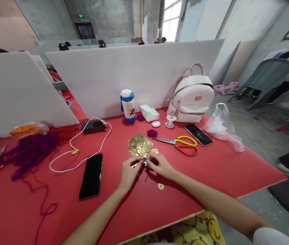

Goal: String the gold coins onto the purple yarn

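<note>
My left hand and my right hand meet over the red table, fingertips pinched on a small piece of dark purple yarn. Short yarn ends hang below the fingers. Whether a coin is within the yarn is too small to tell. Just beyond the fingers lies a pile of brass coins, and a single coin rests nearer the table's front edge. Scissors with yellow and orange handles lie to the right of the pile, beside a small purple yarn ball.
Black phones lie on both sides. A white cable and tangled purple yarn are at left. Behind stand a bottle, a tissue pack, a spool and a white backpack; a plastic bag is right.
</note>
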`<action>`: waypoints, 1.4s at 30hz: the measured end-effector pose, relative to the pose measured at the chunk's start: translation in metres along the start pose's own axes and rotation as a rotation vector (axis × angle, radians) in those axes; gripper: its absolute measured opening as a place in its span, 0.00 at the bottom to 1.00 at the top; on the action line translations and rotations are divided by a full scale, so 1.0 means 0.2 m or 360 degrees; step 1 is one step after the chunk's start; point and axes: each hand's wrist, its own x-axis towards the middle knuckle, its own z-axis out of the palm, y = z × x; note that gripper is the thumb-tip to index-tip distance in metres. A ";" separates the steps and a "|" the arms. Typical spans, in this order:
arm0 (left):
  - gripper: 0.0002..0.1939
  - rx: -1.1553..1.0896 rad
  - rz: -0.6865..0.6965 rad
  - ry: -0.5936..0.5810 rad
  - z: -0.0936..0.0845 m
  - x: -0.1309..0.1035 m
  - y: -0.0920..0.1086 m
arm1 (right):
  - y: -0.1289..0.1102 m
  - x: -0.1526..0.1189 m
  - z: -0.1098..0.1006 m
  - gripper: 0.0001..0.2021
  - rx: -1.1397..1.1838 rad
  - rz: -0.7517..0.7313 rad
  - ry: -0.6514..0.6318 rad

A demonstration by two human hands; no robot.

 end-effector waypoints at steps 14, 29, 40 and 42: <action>0.07 0.0021 0.0013 0.0021 0.00 0.00 0.00 | 0.02 0.01 0.01 0.05 0.0184 0.0050 0.0082; 0.07 0.0053 0.0043 -0.0002 0.00 0.00 -0.01 | 0.03 0.02 0.00 0.08 0.0347 0.0164 0.0112; 0.07 -0.0016 -0.0009 -0.0084 0.00 0.00 -0.01 | 0.02 0.02 0.01 0.10 0.0413 0.0221 0.0127; 0.07 -0.0066 -0.0025 -0.0098 0.00 0.00 0.00 | 0.01 0.02 0.01 0.10 0.0424 0.0219 0.0129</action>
